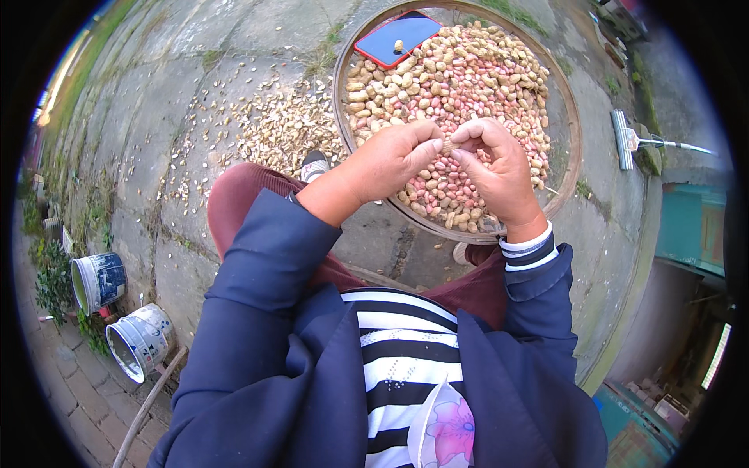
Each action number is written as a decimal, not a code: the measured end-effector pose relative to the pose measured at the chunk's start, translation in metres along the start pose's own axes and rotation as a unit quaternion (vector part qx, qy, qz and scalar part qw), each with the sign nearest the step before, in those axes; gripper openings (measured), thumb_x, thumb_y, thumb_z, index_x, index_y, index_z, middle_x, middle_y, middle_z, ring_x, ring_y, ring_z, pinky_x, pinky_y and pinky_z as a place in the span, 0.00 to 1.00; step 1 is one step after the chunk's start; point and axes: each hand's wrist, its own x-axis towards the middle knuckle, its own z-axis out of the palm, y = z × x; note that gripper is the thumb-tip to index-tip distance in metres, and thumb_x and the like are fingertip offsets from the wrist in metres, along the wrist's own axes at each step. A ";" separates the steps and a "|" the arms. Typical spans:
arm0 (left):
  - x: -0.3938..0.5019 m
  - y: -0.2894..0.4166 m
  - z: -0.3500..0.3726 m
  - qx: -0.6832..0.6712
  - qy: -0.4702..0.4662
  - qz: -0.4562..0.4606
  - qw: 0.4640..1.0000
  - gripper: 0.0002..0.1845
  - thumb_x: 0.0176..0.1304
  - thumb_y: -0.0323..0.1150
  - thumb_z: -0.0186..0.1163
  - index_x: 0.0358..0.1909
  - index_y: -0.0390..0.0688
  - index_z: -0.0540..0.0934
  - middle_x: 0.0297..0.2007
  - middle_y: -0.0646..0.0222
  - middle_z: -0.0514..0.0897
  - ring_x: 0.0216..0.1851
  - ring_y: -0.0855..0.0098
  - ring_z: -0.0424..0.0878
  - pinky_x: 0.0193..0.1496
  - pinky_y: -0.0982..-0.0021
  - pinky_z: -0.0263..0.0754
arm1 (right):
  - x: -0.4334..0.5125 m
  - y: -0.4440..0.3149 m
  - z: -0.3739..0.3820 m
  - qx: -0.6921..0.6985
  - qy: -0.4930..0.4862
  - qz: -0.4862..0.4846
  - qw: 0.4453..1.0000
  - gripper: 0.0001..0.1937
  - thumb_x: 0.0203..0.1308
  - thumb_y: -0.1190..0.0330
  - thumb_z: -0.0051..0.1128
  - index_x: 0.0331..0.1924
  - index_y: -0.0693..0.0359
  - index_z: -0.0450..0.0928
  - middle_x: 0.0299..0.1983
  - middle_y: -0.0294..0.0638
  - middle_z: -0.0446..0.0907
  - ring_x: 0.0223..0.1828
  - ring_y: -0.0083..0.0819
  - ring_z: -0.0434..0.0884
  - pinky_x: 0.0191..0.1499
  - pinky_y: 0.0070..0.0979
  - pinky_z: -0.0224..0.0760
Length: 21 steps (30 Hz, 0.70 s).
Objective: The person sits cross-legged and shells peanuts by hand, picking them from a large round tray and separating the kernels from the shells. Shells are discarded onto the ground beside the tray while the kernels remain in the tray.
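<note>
Between my two hands a single peanut pod (449,146) is pinched, above a round tray with a raised rim (570,111). My left hand (399,153) grips its left end with thumb and forefinger; my right hand (490,158) has the other end between thumb and fingertips. Unshelled peanuts (503,50) lie across the tray. Pink shelled kernels (462,187) are mixed among them, mostly at the middle. A smartphone in a red case (391,42) rests at the tray's far left, with one peanut (398,45) on its screen.
Empty peanut shells (281,126) are scattered on the concrete left of the tray, around my shoe (315,164). Two used buckets (108,278) (149,339) lie tipped at the lower left, near a wooden stick (149,406). A squeegee-style mop (629,140) lies at the right.
</note>
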 end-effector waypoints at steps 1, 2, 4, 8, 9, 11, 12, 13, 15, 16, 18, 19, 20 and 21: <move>0.000 0.000 0.002 -0.010 -0.006 0.029 1.000 0.12 0.78 0.37 0.52 0.42 0.39 0.79 0.32 0.62 0.78 0.35 0.72 0.77 0.41 0.66 0.73 | -0.001 0.001 0.000 0.016 0.002 0.001 1.000 0.07 0.58 0.80 0.64 0.40 0.64 0.80 0.36 0.37 0.79 0.34 0.24 0.81 0.39 0.22 0.75; 0.000 0.000 0.002 0.000 0.002 0.040 0.999 0.10 0.77 0.35 0.53 0.43 0.39 0.79 0.30 0.64 0.78 0.32 0.71 0.76 0.38 0.66 0.73 | 0.000 0.002 0.000 0.023 0.003 -0.004 1.000 0.07 0.59 0.79 0.64 0.40 0.64 0.81 0.36 0.36 0.80 0.36 0.22 0.81 0.41 0.21 0.76; 0.000 0.004 0.003 -0.029 0.007 0.016 0.999 0.10 0.77 0.34 0.53 0.44 0.39 0.78 0.30 0.64 0.78 0.31 0.69 0.76 0.37 0.67 0.73 | -0.001 0.003 0.005 0.108 0.033 0.045 0.993 0.06 0.60 0.79 0.64 0.41 0.64 0.81 0.37 0.35 0.82 0.37 0.21 0.81 0.41 0.20 0.76; 0.002 0.005 0.007 0.001 0.043 0.045 0.998 0.10 0.75 0.36 0.54 0.45 0.38 0.77 0.33 0.55 0.81 0.35 0.56 0.81 0.39 0.60 0.74 | -0.003 0.003 0.006 0.192 0.036 0.104 0.975 0.06 0.63 0.76 0.66 0.42 0.64 0.82 0.36 0.34 0.85 0.36 0.17 0.82 0.40 0.16 0.76; 0.002 0.006 0.008 0.011 0.054 0.053 0.997 0.11 0.74 0.37 0.54 0.44 0.39 0.77 0.34 0.52 0.82 0.37 0.50 0.82 0.39 0.56 0.75 | -0.004 0.005 0.005 0.203 0.028 0.116 0.972 0.06 0.63 0.75 0.66 0.43 0.63 0.82 0.35 0.34 0.85 0.36 0.17 0.82 0.40 0.16 0.76; 0.001 0.011 0.008 0.028 0.051 0.054 0.997 0.10 0.73 0.37 0.55 0.44 0.40 0.77 0.33 0.52 0.82 0.37 0.49 0.82 0.39 0.55 0.75 | -0.006 0.004 0.006 0.194 0.040 0.109 0.974 0.06 0.64 0.74 0.67 0.42 0.63 0.82 0.35 0.33 0.85 0.34 0.15 0.81 0.38 0.15 0.75; 0.000 0.013 0.007 0.037 0.051 0.055 0.996 0.10 0.73 0.37 0.55 0.44 0.40 0.77 0.33 0.52 0.82 0.37 0.48 0.82 0.39 0.55 0.75 | -0.006 0.003 0.006 0.188 0.041 0.107 0.975 0.06 0.64 0.74 0.67 0.42 0.63 0.82 0.35 0.33 0.85 0.34 0.15 0.82 0.38 0.15 0.75; 0.000 0.012 0.007 0.055 0.058 0.067 0.995 0.10 0.73 0.37 0.55 0.43 0.41 0.77 0.32 0.53 0.82 0.36 0.48 0.82 0.38 0.54 0.75 | -0.007 0.002 0.006 0.182 0.041 0.105 0.977 0.06 0.64 0.74 0.67 0.42 0.63 0.82 0.35 0.33 0.85 0.34 0.15 0.82 0.38 0.15 0.75; 0.000 0.011 0.008 0.091 0.071 0.091 0.989 0.09 0.72 0.37 0.56 0.43 0.41 0.78 0.31 0.53 0.83 0.35 0.48 0.83 0.38 0.53 0.75 | -0.007 0.001 0.007 0.185 0.038 0.113 0.975 0.06 0.64 0.75 0.66 0.42 0.64 0.82 0.35 0.33 0.85 0.34 0.15 0.82 0.37 0.15 0.76; 0.000 0.011 0.009 0.119 0.081 0.095 0.985 0.09 0.71 0.36 0.57 0.42 0.42 0.77 0.30 0.54 0.83 0.35 0.49 0.83 0.37 0.52 0.76 | -0.007 0.000 0.008 0.187 0.036 0.116 0.975 0.05 0.64 0.75 0.66 0.42 0.64 0.82 0.35 0.33 0.85 0.34 0.16 0.82 0.37 0.15 0.76; -0.001 0.012 0.012 0.177 0.102 0.100 0.974 0.08 0.69 0.36 0.58 0.40 0.42 0.77 0.29 0.54 0.83 0.34 0.49 0.83 0.36 0.51 0.76 | -0.007 0.001 0.011 0.177 0.046 0.116 0.976 0.05 0.65 0.76 0.64 0.42 0.64 0.82 0.35 0.34 0.85 0.34 0.17 0.83 0.38 0.16 0.77; -0.001 0.012 0.013 0.195 0.112 0.102 0.969 0.08 0.68 0.36 0.58 0.38 0.42 0.76 0.29 0.55 0.83 0.34 0.49 0.83 0.36 0.51 0.76 | -0.007 0.001 0.012 0.173 0.050 0.116 0.977 0.04 0.65 0.76 0.64 0.42 0.65 0.82 0.35 0.35 0.85 0.34 0.17 0.83 0.38 0.16 0.78; -0.001 0.013 0.015 0.214 0.121 0.104 0.964 0.08 0.67 0.36 0.58 0.37 0.42 0.75 0.29 0.55 0.83 0.33 0.49 0.83 0.35 0.51 0.76 | -0.007 0.001 0.014 0.193 0.050 0.126 0.972 0.04 0.66 0.76 0.63 0.42 0.65 0.81 0.35 0.36 0.85 0.35 0.18 0.84 0.39 0.17 0.79; -0.001 0.013 0.016 0.232 0.132 0.105 0.958 0.08 0.66 0.35 0.59 0.36 0.42 0.75 0.29 0.55 0.83 0.33 0.50 0.83 0.35 0.51 0.76 | -0.006 0.001 0.015 0.213 0.049 0.135 0.966 0.04 0.66 0.77 0.62 0.42 0.66 0.80 0.35 0.36 0.85 0.35 0.19 0.84 0.39 0.18 0.80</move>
